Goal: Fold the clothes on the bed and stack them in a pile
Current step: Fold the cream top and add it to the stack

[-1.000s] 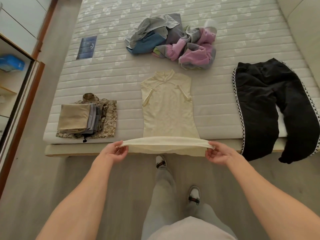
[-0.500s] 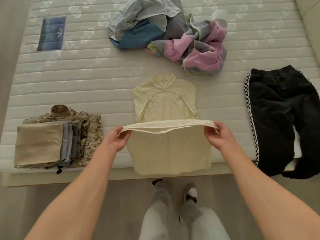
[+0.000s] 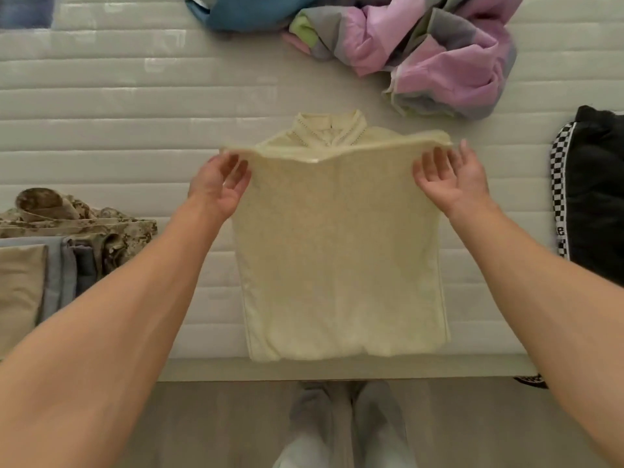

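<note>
A cream sleeveless dress (image 3: 341, 258) with a high collar lies on the mattress (image 3: 135, 123) near its front edge. Its lower part is folded up over the body, and the hem hangs stretched just in front of the collar. My left hand (image 3: 219, 184) holds the hem's left corner by the fingertips. My right hand (image 3: 450, 179) holds the right corner the same way. To the left sits a pile of folded clothes (image 3: 50, 251): a beige piece on top, grey ones under it, a camouflage one at the bottom.
A crumpled heap of pink, grey and blue clothes (image 3: 432, 45) lies at the far side. Black trousers with a checkered side stripe (image 3: 594, 197) lie at the right, partly out of frame. The bed's front edge (image 3: 337, 369) runs above the wooden floor, where my legs show.
Both hands have carried the dress's hem from below the bed's edge up over the body to the collar, folding it in half. The camera has leaned in closer over the bed.
</note>
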